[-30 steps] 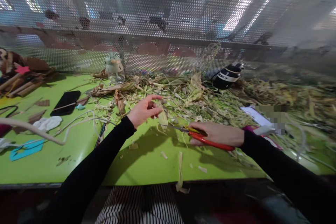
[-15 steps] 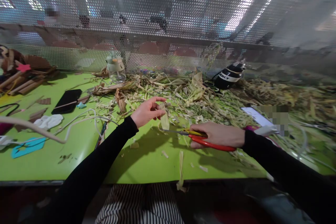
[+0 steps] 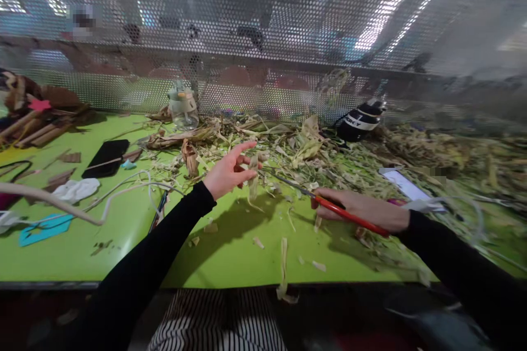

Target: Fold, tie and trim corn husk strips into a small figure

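My left hand [image 3: 230, 174] pinches a pale strip of husk [image 3: 252, 181] between thumb and fingers, index finger stretched out, over the middle of the green table [image 3: 234, 255]. To its right, my right hand [image 3: 362, 208] is wrapped round red-handled scissors [image 3: 349, 216]. Their blades point left and up towards the held strip, and a thin strand lies near the tips. Small husk scraps [image 3: 258, 242] are scattered beneath both hands. One long strip [image 3: 284, 263] hangs over the table's front edge.
Heaped husk shreds [image 3: 304, 145] spread across the back and right. Behind them stand a clear bottle [image 3: 183, 107] and a black bottle [image 3: 358, 120]. At left are a black phone [image 3: 106, 158], white cables and a blue tag [image 3: 45, 229]; a lit phone [image 3: 407, 185] lies right.
My right hand has moved right with the scissors, which have turned, so the yellow handle part no longer shows. The strip in my left hand looks narrower, and a thin curl now lies below the blades.
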Demonstrator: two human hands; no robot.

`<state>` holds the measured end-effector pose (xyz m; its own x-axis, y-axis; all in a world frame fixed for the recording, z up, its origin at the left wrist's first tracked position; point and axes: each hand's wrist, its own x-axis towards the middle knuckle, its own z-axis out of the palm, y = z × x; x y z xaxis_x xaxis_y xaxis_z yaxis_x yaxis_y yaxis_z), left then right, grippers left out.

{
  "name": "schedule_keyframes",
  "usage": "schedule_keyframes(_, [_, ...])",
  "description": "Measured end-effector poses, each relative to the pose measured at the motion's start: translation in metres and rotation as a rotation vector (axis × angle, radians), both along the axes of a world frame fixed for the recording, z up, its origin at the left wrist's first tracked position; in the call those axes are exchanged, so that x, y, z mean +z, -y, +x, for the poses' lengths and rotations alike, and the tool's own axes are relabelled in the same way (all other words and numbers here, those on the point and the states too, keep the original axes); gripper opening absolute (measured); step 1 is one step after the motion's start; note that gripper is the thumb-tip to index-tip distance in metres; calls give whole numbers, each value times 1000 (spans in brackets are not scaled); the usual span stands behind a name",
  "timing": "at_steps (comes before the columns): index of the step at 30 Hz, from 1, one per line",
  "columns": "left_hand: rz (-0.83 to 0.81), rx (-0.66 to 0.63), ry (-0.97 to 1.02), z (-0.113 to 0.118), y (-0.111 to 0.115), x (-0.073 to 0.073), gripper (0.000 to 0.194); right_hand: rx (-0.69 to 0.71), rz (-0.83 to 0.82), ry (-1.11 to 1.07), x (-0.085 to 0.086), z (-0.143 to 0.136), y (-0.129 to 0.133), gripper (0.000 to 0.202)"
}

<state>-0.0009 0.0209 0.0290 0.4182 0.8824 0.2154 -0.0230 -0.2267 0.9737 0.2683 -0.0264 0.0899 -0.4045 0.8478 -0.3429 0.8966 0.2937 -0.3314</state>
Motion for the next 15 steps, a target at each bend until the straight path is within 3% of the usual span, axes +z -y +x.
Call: schedule_keyframes(15, [-103, -246, -86, 1, 8, 7, 81, 72, -109, -36, 1, -10, -8, 52])
